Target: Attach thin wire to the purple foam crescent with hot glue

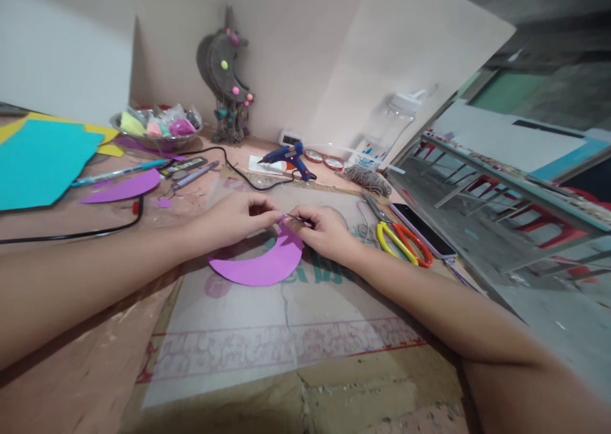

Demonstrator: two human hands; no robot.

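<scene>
A purple crescent moon cutout [265, 265], of foam sheet or thick paper, lies over the printed board with its upper tip raised between my hands. My left hand [238, 217] pinches that tip between thumb and fingertips. Close against it, my right hand [324, 230] is closed around a thin dark pointed tool [300, 219] at the same tip. The tool is mostly hidden by the fingers, so its exact kind cannot be made out.
Behind my hands stand a blue glue gun [289, 157] and a decorated grey moon ornament [224, 77]. Scissors [398, 237], a phone [424, 230] and grey yarn [367, 179] lie right. A bowl of packets [160, 138], a cutter [184, 168] and turquoise sheet [45, 163] lie left.
</scene>
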